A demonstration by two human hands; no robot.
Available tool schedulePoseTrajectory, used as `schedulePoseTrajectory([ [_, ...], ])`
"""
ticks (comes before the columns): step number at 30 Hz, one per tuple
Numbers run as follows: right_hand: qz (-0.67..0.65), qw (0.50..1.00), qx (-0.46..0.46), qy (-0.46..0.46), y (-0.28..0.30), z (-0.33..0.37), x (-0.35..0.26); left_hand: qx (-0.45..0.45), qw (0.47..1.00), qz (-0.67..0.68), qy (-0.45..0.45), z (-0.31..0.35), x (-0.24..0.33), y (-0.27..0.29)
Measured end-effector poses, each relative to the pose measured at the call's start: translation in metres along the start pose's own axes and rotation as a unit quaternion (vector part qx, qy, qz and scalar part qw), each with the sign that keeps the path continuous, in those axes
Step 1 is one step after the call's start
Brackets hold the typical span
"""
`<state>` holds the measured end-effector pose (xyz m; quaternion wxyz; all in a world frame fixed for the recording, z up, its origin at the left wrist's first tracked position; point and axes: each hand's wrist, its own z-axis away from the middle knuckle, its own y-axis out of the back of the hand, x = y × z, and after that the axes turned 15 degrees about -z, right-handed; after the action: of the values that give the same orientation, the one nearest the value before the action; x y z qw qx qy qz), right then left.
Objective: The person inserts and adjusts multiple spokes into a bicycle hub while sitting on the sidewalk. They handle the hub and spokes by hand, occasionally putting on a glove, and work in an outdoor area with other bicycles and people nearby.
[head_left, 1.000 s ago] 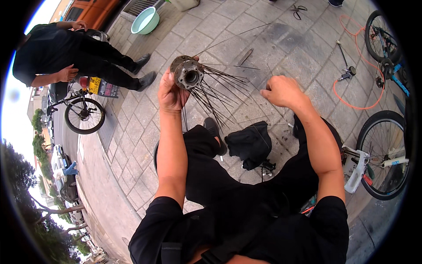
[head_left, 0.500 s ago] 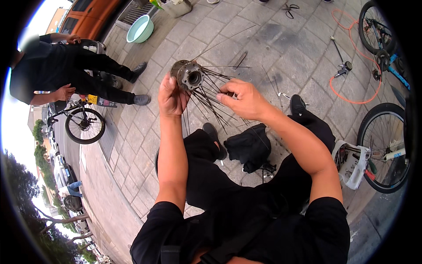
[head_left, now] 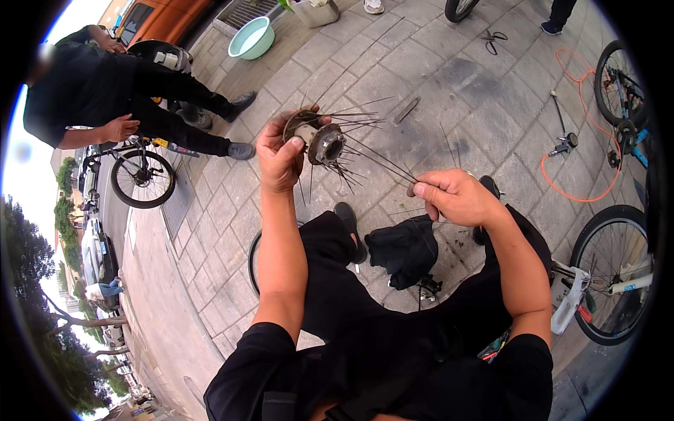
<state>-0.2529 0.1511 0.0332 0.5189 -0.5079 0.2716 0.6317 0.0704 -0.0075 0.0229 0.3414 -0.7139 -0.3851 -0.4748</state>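
My left hand (head_left: 281, 152) grips a dirty metal wheel hub (head_left: 307, 133) around its barrel, raised above the paving and tilted. Thin dark spokes (head_left: 351, 121) stick out of the hub's flanges in several directions. To the right of it, my right hand (head_left: 453, 196) is closed, thumb against fingers, on the outer ends of a few spokes (head_left: 381, 160) that run back to the hub. Between my feet on the ground lies a bunched black cloth or bag (head_left: 401, 251).
A person in black (head_left: 91, 91) stands at the left by a bicycle (head_left: 143, 179). Farther off are a pale green basin (head_left: 251, 38) and a pair of scissors or pliers (head_left: 494, 42). At the right lie a pump (head_left: 563, 144) with an orange hose (head_left: 557, 191) and a bicycle wheel (head_left: 612, 274).
My right hand has moved right and down, away from the hub, pinching spoke ends. The hub has turned in my left hand, showing its barrel. The whole view has shifted.
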Motion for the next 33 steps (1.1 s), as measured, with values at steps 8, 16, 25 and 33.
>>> schedulePoseTrajectory([
  [8, -0.088, 0.983, 0.118, 0.107, -0.052, -0.011, 0.037, -0.043, 0.993, -0.111, -0.008, 0.0, -0.014, -0.02],
  [16, 0.129, 0.954, 0.202, 0.179, -0.048, -0.015, 0.03, -0.049, 0.99, -0.13, 0.021, -0.004, -0.016, -0.018],
  [25, 0.094, 0.958, 0.198, 0.184, -0.044, -0.025, 0.033, -0.042, 0.993, -0.098, 0.048, -0.007, -0.018, -0.025],
  [33, 0.102, 0.977, 0.166, 0.081, -0.029, -0.042, 0.034, -0.098, 0.974, -0.169, 0.112, -0.001, -0.011, -0.043],
])
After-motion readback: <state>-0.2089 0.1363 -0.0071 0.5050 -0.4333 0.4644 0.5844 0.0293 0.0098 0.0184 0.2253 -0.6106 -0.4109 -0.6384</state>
